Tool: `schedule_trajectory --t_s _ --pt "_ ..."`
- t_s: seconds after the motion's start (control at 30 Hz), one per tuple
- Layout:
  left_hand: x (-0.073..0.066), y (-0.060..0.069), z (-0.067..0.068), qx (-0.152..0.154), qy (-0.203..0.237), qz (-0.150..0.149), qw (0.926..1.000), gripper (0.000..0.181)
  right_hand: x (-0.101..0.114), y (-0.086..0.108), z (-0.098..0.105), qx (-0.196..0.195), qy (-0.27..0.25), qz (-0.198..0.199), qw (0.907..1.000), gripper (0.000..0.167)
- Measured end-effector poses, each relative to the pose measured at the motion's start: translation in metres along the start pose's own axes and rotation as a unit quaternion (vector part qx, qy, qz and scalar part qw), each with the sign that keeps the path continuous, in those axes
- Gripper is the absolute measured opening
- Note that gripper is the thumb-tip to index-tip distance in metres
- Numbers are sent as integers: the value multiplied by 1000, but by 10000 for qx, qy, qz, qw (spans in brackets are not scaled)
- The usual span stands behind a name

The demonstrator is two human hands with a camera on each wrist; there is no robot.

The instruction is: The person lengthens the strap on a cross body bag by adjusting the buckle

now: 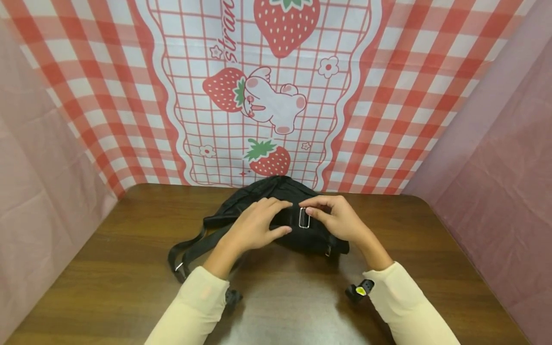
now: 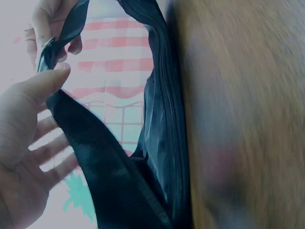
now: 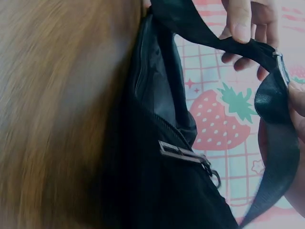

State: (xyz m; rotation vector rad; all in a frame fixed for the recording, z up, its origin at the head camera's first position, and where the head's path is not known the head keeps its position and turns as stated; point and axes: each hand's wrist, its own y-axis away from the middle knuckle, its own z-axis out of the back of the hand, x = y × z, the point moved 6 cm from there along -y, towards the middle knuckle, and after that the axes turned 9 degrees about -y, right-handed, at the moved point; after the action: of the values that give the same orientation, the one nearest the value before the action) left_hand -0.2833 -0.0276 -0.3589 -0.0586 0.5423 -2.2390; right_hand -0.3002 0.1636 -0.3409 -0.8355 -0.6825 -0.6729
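Note:
A black fabric bag (image 1: pixel 280 189) with a strap lies at the table's far side in the head view. Its strap (image 3: pixel 209 33) is raised in a loop above the zipped side, and a silver slide buckle (image 1: pixel 304 225) sits on it. My left hand (image 1: pixel 254 225) holds the strap left of the buckle, thumb on the near side and fingers behind. From the right, my right hand (image 1: pixel 338 218) pinches the buckle and strap between thumb and fingers. In the right wrist view, a metal zipper pull (image 3: pixel 181 152) hangs on the bag.
The bag lies on a brown wooden table (image 1: pixel 284 292). More strap with another adjuster (image 1: pixel 178 266) trails off its left end. Behind stands a red checked cloth (image 1: pixel 388 96) with strawberry prints, with pink fabric (image 1: pixel 496 158) at the sides.

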Motion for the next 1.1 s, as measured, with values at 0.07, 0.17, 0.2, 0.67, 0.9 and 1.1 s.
schedule_trajectory --t_s 0.07,0.17,0.2,0.67,0.9,1.1 --pt "-1 -2 2 -214 72 -68 9997 56 -1 -3 0 -93 -156 -5 9998 19" --pt "-1 -3 3 -451 191 -116 9987 54 -3 -7 -1 -204 -349 -14 9992 19" --pt "-1 -3 4 -501 231 -118 9984 54 -3 -7 0 -249 -377 -31 9990 18" --pt "9 -9 8 -493 562 75 9972 54 2 -13 0 149 203 -117 9996 55" --pt "14 -9 12 -529 634 61 9966 53 4 -15 -4 199 773 -46 9968 59" --pt "16 -8 12 -505 580 79 9970 53 4 -13 -7 176 1130 41 9934 55"
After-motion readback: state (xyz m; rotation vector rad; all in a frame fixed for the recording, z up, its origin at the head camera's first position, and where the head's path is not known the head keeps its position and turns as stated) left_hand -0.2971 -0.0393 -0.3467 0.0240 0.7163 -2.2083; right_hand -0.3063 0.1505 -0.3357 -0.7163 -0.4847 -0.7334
